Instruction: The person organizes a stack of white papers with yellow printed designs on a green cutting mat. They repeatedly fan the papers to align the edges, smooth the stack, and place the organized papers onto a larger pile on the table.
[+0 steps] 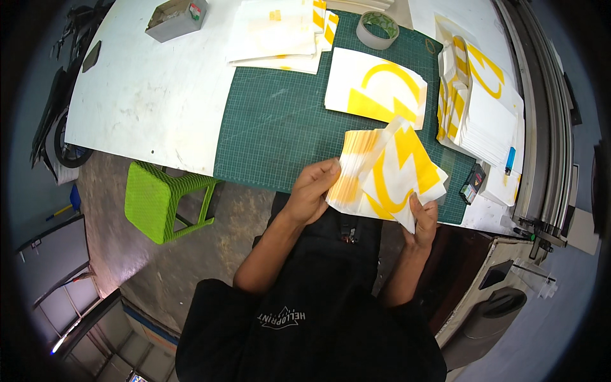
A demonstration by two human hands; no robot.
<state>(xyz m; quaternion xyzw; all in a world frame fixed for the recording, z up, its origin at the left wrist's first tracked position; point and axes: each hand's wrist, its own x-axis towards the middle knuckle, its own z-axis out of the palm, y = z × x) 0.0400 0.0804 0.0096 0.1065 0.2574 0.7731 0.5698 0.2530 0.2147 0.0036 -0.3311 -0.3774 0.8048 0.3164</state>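
Note:
Between my two hands is a fanned stack of white and yellow printed sheets (389, 175), held over the near edge of a green cutting mat (267, 127). My left hand (315, 191) grips the stack's left edge, thumb on top, where the sheet edges spread in steps. At the lower right corner, my right hand (423, 219) pinches the sheets, thumb uppermost. Just beyond lies a flat pile of similar white and yellow sheets (375, 86) on the mat. Taller bundles of folded white and yellow sheets (487, 114) stand to the right.
A tape roll (377, 30) sits at the mat's far edge, beside more sheets (273, 32). A grey box (176, 19) is at the far left. Right lie a blue lighter (510, 160) and a small black box (472, 183). A green stool (167, 200) stands left below the table.

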